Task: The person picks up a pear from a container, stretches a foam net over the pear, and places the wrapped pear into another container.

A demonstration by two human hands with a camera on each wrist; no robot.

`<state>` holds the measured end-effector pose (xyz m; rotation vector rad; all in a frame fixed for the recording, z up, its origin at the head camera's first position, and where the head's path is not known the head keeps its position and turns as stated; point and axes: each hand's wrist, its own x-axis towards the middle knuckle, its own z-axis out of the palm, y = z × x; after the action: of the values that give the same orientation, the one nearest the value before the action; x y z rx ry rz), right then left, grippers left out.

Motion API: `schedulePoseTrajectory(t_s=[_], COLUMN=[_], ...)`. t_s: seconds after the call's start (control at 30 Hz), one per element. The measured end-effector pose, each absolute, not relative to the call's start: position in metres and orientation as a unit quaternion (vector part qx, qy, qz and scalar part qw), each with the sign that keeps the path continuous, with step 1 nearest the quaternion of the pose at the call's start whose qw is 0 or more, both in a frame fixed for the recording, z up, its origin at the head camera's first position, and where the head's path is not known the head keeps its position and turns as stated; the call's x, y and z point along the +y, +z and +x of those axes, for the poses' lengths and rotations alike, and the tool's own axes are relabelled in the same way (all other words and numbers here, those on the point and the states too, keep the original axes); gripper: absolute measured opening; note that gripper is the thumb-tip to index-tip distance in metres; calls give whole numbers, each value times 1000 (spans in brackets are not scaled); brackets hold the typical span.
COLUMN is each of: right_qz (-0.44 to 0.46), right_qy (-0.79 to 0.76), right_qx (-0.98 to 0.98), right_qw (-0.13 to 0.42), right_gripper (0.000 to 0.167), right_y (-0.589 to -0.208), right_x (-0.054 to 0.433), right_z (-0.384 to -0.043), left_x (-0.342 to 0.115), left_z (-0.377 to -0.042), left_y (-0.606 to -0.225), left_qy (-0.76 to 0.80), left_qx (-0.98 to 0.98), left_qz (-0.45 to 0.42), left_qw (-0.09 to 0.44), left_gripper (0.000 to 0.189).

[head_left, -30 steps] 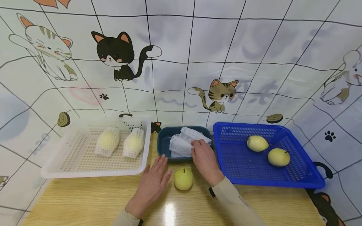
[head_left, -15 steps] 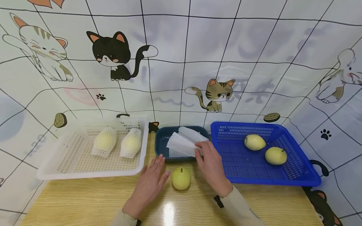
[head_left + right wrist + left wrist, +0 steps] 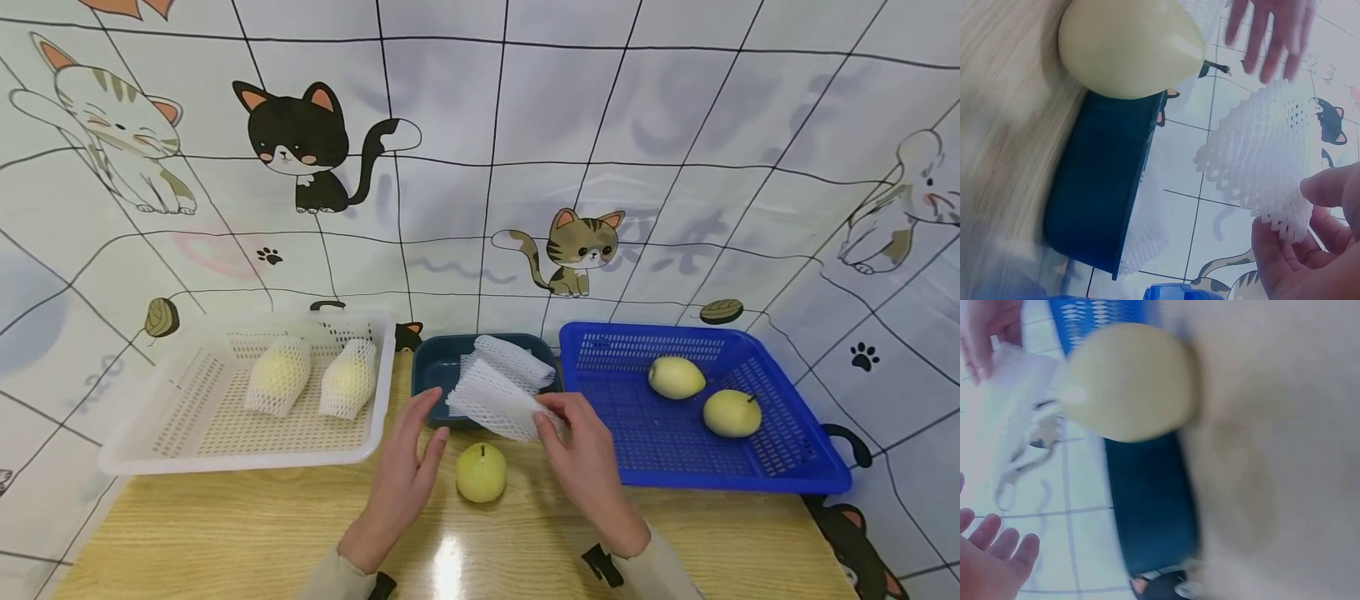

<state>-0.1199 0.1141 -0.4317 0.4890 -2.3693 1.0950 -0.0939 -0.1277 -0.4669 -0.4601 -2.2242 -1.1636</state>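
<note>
My right hand [image 3: 588,454] pinches one end of a white foam net sleeve [image 3: 498,404] between thumb and fingers. The sleeve hangs over the front of a dark teal bin [image 3: 431,387], where more foam nets [image 3: 517,360] lie. In the right wrist view the open mesh of the held foam net [image 3: 1260,156] points toward the other hand. My left hand [image 3: 397,471] is raised in front of the bin's left corner, fingers extended and holding nothing. Between both hands a yellow-green pear [image 3: 482,473] stands upright on the table, stem up.
At left, a white basket [image 3: 247,464] contains two net-wrapped pears [image 3: 279,377]. At right, a blue basket [image 3: 637,450] holds two bare pears [image 3: 732,414]. The wooden table [image 3: 247,533] meets a cat-patterned wall covering [image 3: 450,200] behind the containers.
My right hand has picked a foam net out of the bin and drawn it up toward me and slightly right. The left hand has lifted and turned inward from beside the bin.
</note>
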Motion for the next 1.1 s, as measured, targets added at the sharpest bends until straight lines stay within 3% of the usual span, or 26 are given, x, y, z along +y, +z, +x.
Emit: schedulePoseTrajectory(t_s=[0.17,0.33,0.43,0.6,0.73,0.87,0.97,1.1], right_qz=[186,207,240,315,279,222,213,240], right_qy=[403,417,455,608,664,663,678,655], right_qx=[-862,-854,-831,-721,-691,-715,-702,-710], right_qw=[244,234,210,104,61,11,-56,-96], right_gripper=[23,24,25,17,32,27,30,37], right_y=[-432,-432,-429,-420,-409,-401,-398,-398], right_x=[116,117,120,130,134,132,126,112], right_z=[-112,-102,-98,-97,-103,-112,-119,-123], left_x=[-114,-107,-107,-111,-117,-119,-118,-115], left_z=[-102,-108,-108,-105,-102,-101,-102,-102], left_y=[-445,-436,-434,-430,-426,-426,-427,-428], left_qy=[-457,-449,-473,-634,-731,-787,-819,-807], left_qx=[-820,-810,-802,-734,-656,-583,-532,-555], left_qz=[-162,-165,-161,-158,-172,-199,-210,-190], left_qw=[305,339,328,184,74,1,-47,-69], left_gripper=[49,27,19,13,14,10,12,14])
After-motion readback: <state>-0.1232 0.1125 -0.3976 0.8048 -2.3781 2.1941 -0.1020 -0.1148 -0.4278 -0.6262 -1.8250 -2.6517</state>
